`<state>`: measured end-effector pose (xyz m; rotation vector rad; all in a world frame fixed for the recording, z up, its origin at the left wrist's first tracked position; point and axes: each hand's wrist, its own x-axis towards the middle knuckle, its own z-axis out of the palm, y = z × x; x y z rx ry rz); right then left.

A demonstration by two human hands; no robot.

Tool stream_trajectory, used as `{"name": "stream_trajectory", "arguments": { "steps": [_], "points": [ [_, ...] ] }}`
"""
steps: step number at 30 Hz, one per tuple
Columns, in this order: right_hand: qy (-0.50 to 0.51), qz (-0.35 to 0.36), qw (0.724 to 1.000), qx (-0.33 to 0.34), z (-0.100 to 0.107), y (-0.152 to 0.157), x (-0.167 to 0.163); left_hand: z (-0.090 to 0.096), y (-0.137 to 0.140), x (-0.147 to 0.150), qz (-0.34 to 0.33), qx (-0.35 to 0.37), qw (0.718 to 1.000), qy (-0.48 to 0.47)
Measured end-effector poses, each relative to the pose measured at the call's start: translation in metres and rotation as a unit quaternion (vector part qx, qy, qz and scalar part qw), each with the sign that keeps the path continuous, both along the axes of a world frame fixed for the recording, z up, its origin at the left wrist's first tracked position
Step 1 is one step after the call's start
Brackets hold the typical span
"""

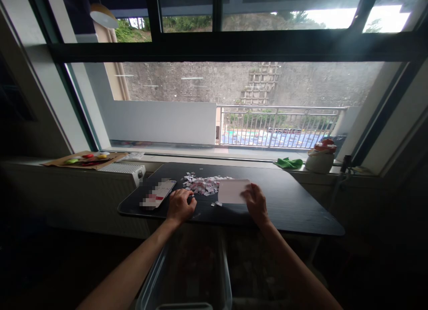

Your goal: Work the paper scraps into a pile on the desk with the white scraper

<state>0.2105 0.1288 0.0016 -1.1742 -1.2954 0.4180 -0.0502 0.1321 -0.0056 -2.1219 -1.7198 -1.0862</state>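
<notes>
My right hand [257, 204] grips the right edge of a pale pink flat rectangular card [233, 192] with rounded corners, its fingers slightly blurred. The card is held just over the right end of a heap of small white and pinkish paper scraps [202, 185]. A few loose scraps [216, 204] lie below the card's left corner. My left hand [181, 206] rests at the near side of the heap, its fingers curled inward; what lies in them, if anything, is too small to make out. Left of it is a phone-like flat object [158, 194] with a partly pixelated face.
The dark table [294, 207] stands against a wide window. Below its near edge is a clear plastic bin [228, 274]. A radiator [120, 169] and a board with colored items [85, 160] are at left. A green cloth [289, 163] and a filled white pot [319, 161] sit right on the sill.
</notes>
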Motion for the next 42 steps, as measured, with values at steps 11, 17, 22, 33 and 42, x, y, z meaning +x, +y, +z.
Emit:
{"name": "stream_trajectory", "arguments": {
  "steps": [11,17,22,33,42],
  "points": [
    [-0.009,0.031,0.999,-0.001,-0.002,0.002,0.002,-0.001,0.0,0.0,-0.004,0.009,1.0,0.006],
    [0.02,0.111,0.994,-0.003,-0.003,0.002,-0.004,0.0,0.0,0.0,-0.006,0.004,1.0,0.011],
    [-0.004,0.028,0.999,-0.017,0.003,-0.002,0.002,0.0,0.0,0.0,-0.006,0.003,1.0,0.009],
    [0.006,-0.046,0.998,-0.03,0.005,-0.004,0.011,0.001,0.0,0.0,-0.007,0.007,1.0,0.012],
    [0.013,0.121,0.992,-0.036,-0.004,0.003,-0.005,0.003,-0.002,0.0,-0.01,-0.003,1.0,0.012]
  ]
}}
